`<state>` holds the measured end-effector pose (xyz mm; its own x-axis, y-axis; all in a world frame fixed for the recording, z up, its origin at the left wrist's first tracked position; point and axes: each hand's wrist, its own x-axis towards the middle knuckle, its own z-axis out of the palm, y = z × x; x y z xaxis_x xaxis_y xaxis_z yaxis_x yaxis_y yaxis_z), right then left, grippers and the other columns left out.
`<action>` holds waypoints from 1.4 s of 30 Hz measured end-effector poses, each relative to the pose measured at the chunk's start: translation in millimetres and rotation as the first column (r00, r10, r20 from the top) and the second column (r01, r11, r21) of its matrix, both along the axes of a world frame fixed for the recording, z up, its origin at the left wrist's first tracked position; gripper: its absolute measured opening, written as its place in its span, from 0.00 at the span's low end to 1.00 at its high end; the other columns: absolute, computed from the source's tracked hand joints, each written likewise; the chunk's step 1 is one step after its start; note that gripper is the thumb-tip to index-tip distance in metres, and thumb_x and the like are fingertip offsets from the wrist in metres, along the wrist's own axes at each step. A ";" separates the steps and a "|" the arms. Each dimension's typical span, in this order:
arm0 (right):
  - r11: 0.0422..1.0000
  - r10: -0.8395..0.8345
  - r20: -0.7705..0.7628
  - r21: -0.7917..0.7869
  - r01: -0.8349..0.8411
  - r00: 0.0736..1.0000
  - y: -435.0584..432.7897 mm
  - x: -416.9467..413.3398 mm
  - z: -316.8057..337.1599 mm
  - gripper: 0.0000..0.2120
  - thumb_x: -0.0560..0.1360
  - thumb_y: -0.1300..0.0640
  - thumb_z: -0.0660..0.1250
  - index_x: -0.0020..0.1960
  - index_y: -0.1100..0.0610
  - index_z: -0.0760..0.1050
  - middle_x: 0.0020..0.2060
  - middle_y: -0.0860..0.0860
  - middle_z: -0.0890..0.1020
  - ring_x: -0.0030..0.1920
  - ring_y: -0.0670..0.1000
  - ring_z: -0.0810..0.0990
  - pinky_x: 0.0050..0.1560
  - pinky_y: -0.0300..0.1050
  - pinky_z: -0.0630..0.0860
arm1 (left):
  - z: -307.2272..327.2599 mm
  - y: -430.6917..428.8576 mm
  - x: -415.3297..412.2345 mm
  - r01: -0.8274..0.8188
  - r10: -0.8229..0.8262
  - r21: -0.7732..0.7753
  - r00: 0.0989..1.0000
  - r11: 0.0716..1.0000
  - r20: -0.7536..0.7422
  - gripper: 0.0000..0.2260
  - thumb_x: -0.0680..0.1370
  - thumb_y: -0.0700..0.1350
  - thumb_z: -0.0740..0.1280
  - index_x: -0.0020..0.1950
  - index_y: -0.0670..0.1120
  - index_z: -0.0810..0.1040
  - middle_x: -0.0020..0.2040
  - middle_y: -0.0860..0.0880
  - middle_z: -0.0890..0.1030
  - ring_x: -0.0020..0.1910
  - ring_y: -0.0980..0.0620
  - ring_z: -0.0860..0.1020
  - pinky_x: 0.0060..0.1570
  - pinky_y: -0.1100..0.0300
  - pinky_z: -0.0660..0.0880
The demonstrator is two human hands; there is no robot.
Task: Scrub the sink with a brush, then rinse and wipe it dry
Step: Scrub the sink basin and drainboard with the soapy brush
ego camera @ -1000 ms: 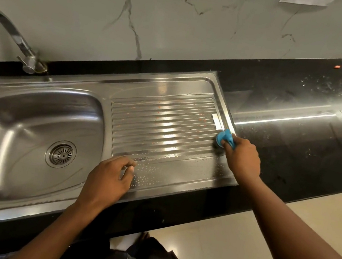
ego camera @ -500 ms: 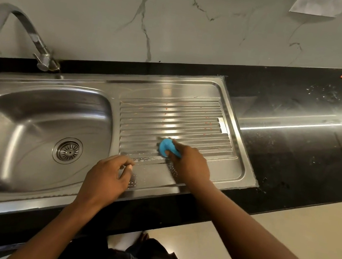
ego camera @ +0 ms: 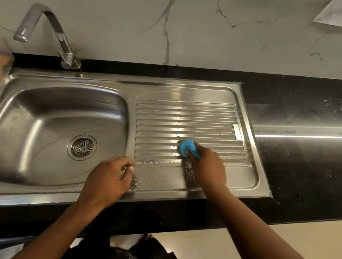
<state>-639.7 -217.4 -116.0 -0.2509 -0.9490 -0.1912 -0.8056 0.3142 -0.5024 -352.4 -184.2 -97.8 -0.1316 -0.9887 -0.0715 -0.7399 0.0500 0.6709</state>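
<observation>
While R hand [ego camera: 208,170] grips brush [ego camera: 186,146] on drainboard [ego camera: 189,118], tap [ego camera: 47,29] stands behind basin [ego camera: 46,110].

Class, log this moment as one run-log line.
step: scrubbing | right hand: grips blue brush on drainboard ribs | left hand: rests on sink front ledge | tap: no water visible
</observation>
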 end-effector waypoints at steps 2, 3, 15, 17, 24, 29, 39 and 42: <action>0.998 0.062 0.007 0.012 -0.062 0.998 -3.8 42.3 -1.6 0.24 0.81 0.41 0.65 0.76 0.42 0.71 0.59 0.54 0.85 0.56 0.57 0.84 0.54 0.49 0.78 | 0.5 1.1 8.9 -0.007 0.007 0.002 1.000 1.000 -0.001 0.06 0.82 0.48 0.68 0.54 0.56 0.83 0.48 0.61 0.83 0.46 0.61 0.81 0.46 0.59 0.79; 0.995 0.102 0.015 0.019 -0.102 0.995 -5.7 63.9 -0.1 0.25 0.81 0.41 0.64 0.77 0.42 0.70 0.61 0.53 0.84 0.58 0.58 0.83 0.55 0.48 0.77 | 0.9 1.4 13.6 -0.012 0.012 0.001 1.000 1.000 0.001 0.06 0.82 0.48 0.68 0.54 0.55 0.84 0.48 0.61 0.83 0.47 0.61 0.81 0.47 0.58 0.79; 0.985 0.166 -0.114 0.069 -0.159 0.979 -7.7 47.8 5.4 0.25 0.81 0.37 0.64 0.76 0.39 0.70 0.54 0.54 0.85 0.51 0.58 0.84 0.47 0.50 0.77 | -3.0 3.6 48.3 -0.025 0.025 0.017 1.000 1.000 0.016 0.05 0.81 0.47 0.68 0.52 0.53 0.83 0.47 0.59 0.84 0.47 0.58 0.81 0.49 0.52 0.81; 0.995 0.077 -0.149 0.077 -0.066 0.986 -6.8 12.5 5.5 0.24 0.80 0.38 0.65 0.75 0.39 0.71 0.50 0.52 0.86 0.46 0.55 0.84 0.41 0.48 0.77 | -3.3 3.0 51.3 -0.025 0.025 0.019 1.000 1.000 0.004 0.05 0.81 0.47 0.68 0.52 0.54 0.83 0.48 0.60 0.84 0.48 0.59 0.81 0.49 0.52 0.81; 0.999 -0.010 -0.094 0.035 0.014 0.996 -6.9 26.0 9.7 0.23 0.81 0.41 0.66 0.74 0.46 0.74 0.50 0.53 0.86 0.44 0.53 0.83 0.40 0.46 0.75 | -1.7 5.8 61.7 -0.030 0.030 0.015 0.999 0.999 -0.014 0.05 0.81 0.46 0.68 0.53 0.54 0.84 0.48 0.60 0.84 0.48 0.59 0.81 0.48 0.55 0.80; 0.992 0.112 -0.054 0.061 -0.108 0.992 -10.8 111.8 7.3 0.25 0.81 0.39 0.64 0.76 0.42 0.71 0.55 0.53 0.85 0.53 0.58 0.84 0.49 0.49 0.77 | -4.0 7.6 70.1 -0.023 0.024 0.028 0.999 0.999 -0.026 0.06 0.81 0.47 0.67 0.54 0.54 0.84 0.49 0.60 0.84 0.49 0.60 0.81 0.50 0.54 0.81; 0.895 0.446 -0.121 0.084 -0.438 0.887 9.5 147.1 14.1 0.24 0.83 0.39 0.62 0.78 0.42 0.68 0.63 0.53 0.83 0.59 0.57 0.82 0.57 0.51 0.77 | -4.5 5.9 83.8 -0.035 0.036 0.022 0.999 0.999 -0.015 0.06 0.81 0.47 0.67 0.54 0.54 0.83 0.49 0.60 0.84 0.48 0.60 0.80 0.49 0.55 0.80; 0.915 0.402 -0.171 0.100 -0.390 0.899 13.3 106.8 15.3 0.26 0.82 0.36 0.62 0.78 0.39 0.67 0.59 0.54 0.85 0.56 0.58 0.83 0.54 0.50 0.77 | -5.2 5.9 90.0 -0.045 0.045 0.016 0.999 0.999 -0.023 0.06 0.81 0.46 0.68 0.53 0.54 0.84 0.49 0.60 0.84 0.49 0.59 0.81 0.49 0.56 0.79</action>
<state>-532.9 -204.1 -100.7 0.1070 -0.9650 -0.2392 -0.9460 -0.0248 -0.3232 -262.4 -178.3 -103.0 -0.0886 -0.9925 -0.0840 -0.7250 0.0065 0.6887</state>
